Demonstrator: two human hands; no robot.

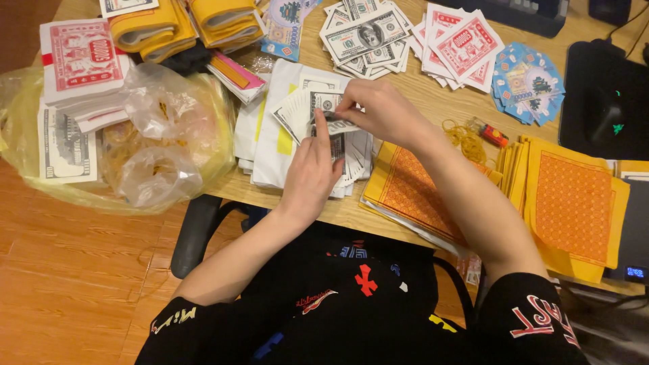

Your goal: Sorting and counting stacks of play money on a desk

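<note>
— Two hands on the notes?
— Yes. Your left hand [312, 172] steadies the fanned stack of banknotes [307, 108] on the tabletop [433, 101], fingers closed on it; your right hand [378, 111] pinches one note's edge.

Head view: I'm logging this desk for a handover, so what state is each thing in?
Fanned grey paper notes: spread, pinched by both hands.
Left hand: gripping the fan.
Right hand: pinching a note.
Clear plastic bag: open, crumpled.
Orange patterned paper sheets: stacked flat.
Black computer mouse: lit green.
</note>
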